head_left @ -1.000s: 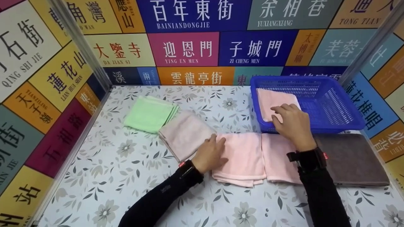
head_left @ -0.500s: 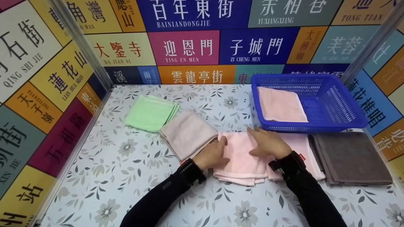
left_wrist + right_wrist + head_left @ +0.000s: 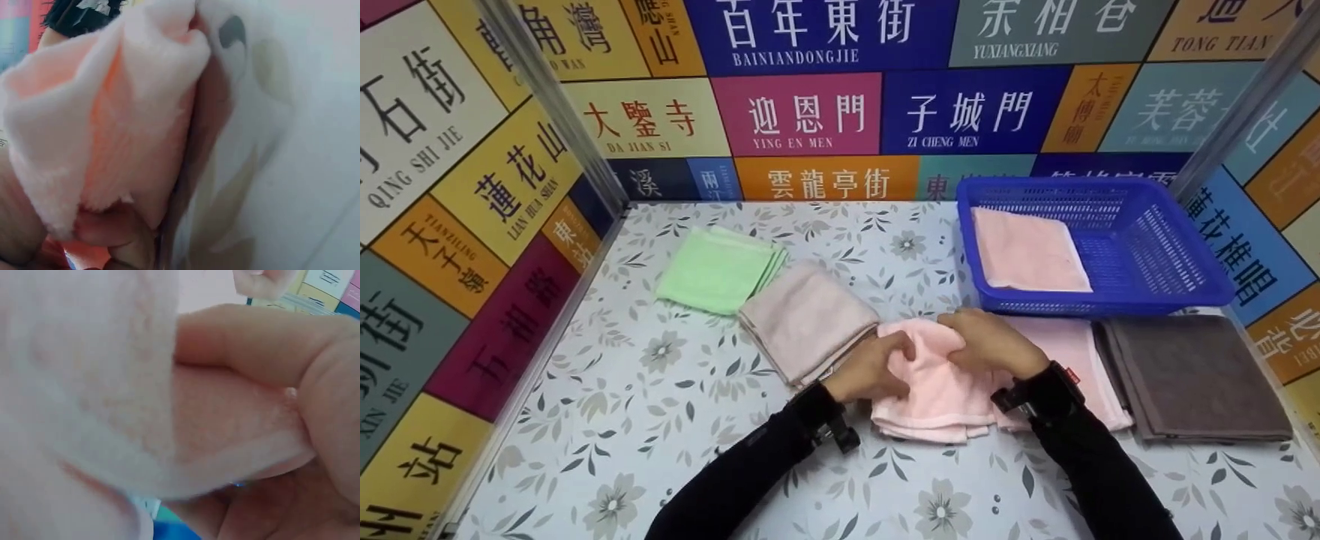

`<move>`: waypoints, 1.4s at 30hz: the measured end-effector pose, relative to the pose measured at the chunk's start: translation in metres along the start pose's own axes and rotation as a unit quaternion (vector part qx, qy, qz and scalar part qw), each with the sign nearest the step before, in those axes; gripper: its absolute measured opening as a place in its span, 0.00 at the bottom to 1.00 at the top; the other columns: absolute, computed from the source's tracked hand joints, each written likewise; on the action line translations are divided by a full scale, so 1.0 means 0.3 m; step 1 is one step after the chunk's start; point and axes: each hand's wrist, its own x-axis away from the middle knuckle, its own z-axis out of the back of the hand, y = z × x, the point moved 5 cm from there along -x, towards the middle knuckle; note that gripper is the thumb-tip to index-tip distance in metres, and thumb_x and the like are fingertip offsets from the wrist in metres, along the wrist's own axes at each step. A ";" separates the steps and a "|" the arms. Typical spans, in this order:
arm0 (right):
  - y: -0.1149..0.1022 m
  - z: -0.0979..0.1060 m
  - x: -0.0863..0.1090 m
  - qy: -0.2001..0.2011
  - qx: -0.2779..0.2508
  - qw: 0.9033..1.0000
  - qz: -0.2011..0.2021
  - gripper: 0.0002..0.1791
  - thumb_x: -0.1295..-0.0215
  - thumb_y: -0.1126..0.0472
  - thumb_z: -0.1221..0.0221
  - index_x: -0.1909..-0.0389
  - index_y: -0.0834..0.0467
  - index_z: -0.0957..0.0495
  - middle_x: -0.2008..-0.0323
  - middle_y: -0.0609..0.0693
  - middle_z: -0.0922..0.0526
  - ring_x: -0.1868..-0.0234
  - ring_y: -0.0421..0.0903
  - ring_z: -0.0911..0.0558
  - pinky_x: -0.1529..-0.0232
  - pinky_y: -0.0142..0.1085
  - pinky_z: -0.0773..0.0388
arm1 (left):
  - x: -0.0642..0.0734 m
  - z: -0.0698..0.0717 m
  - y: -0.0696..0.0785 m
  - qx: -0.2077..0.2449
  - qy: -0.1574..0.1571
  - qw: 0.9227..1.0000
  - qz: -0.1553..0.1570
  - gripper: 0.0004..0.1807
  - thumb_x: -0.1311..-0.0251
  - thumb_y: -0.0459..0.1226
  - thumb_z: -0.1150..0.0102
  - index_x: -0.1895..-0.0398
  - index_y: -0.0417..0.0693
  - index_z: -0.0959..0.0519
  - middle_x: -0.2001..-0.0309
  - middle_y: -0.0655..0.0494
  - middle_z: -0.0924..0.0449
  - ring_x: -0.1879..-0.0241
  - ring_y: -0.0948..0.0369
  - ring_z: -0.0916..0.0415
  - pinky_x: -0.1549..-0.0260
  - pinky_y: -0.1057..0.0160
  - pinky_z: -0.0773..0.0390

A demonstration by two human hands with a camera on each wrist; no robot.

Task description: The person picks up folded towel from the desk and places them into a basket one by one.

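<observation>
Between my two hands lies a folded pink towel [image 3: 934, 386], its top bunched up and its hemmed front edge on the table. My left hand [image 3: 874, 369] grips its left side; in the left wrist view the towel's folds [image 3: 140, 118] rise in front of the curled fingers [image 3: 118, 228]. With my right hand [image 3: 996, 345] I pinch the far right part, and the right wrist view has the white-hemmed cloth [image 3: 236, 422] between thumb and fingers. A second pink towel [image 3: 1072, 356] lies partly behind my right wrist.
A blue basket [image 3: 1110, 301] at the back right holds a folded peach towel [image 3: 1027, 251]. The dark brown towel [image 3: 1200, 379] lies right of the pink ones. Leftward are a pale mauve towel [image 3: 810, 319] and a green towel [image 3: 716, 270] on the floral tabletop [image 3: 660, 420].
My right hand has come away from the basket, leftward and nearer, onto the middle pink towel. Both hands have taken hold of it, and its flat top has bunched up.
</observation>
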 end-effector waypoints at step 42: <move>0.038 0.316 0.120 0.295 -0.441 0.848 0.014 0.25 0.29 0.80 0.50 0.36 0.64 0.21 0.36 0.45 0.19 0.42 0.39 0.20 0.52 0.27 0.18 | -0.109 0.246 0.204 0.330 0.032 0.939 -0.092 0.28 0.34 0.23 0.53 0.34 0.53 0.26 0.28 0.52 0.34 0.54 0.58 0.20 0.63 0.60 0.13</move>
